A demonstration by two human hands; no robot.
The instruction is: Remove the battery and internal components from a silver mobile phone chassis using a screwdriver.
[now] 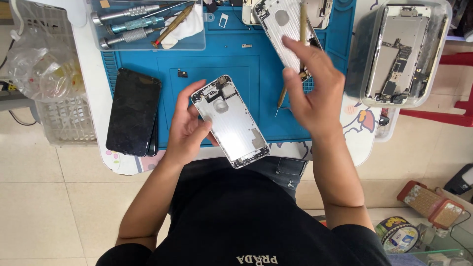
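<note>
A single head-worn camera looks almost straight down over the person's chest onto the table (pixel 93 74). It sits close, so the blue mat (pixel 231 54) fills the upper middle. Floor tiles show at both sides.

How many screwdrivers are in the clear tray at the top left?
4 by my count: three metal-handled screwdrivers stacked along the clear tray's left side and one brass-handled screwdriver lying diagonally over the white cloth. More may be hidden under the cloth.
</note>
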